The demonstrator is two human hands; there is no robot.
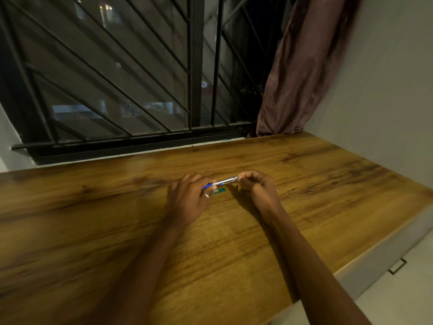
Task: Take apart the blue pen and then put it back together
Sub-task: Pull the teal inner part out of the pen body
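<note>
The blue pen, with a silvery clear barrel and blue ends, is held level just above the wooden table. My left hand grips its left blue end; a ring shows on one finger. My right hand pinches the pen's right tip between thumb and fingers. Under the pen, a small green piece lies on the table, partly hidden by my left fingers.
A barred window runs along the table's far edge. A pinkish curtain hangs at the back right corner beside a white wall. The table's right edge drops to a drawer with a handle.
</note>
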